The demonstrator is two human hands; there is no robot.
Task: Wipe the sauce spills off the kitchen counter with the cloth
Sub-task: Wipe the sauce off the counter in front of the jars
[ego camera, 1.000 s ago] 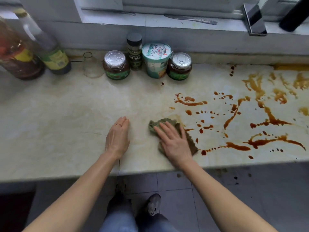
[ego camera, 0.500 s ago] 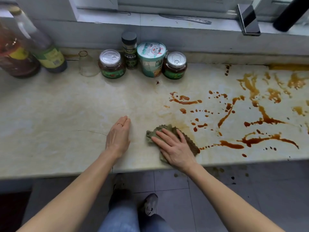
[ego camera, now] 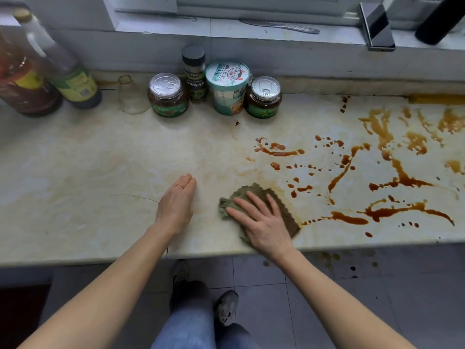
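Observation:
A grey-green cloth [ego camera: 284,210] lies flat on the pale marble counter [ego camera: 88,172] near its front edge. My right hand [ego camera: 259,220] presses down on the cloth with straight, spread fingers. To its left, my left hand [ego camera: 177,205] rests flat on bare counter, fingers together, holding nothing. Brown sauce spills [ego camera: 392,177] cover the counter's right half in streaks and drops; the nearest streak [ego camera: 349,219] runs just right of the cloth. A faint yellowish smear surrounds the cloth.
Along the back wall stand two large bottles [ego camera: 60,69], a small glass [ego camera: 132,95], two lidded jars [ego camera: 167,95], a spice shaker [ego camera: 195,71] and a paper cup [ego camera: 227,86]. A phone [ego camera: 377,26] leans on the sill. Sauce drops mark the floor tiles [ego camera: 352,269].
My right hand has slid the cloth slightly toward the front edge and to the left. The sauce drops that lay beside the cloth are gone. The left hand stays put.

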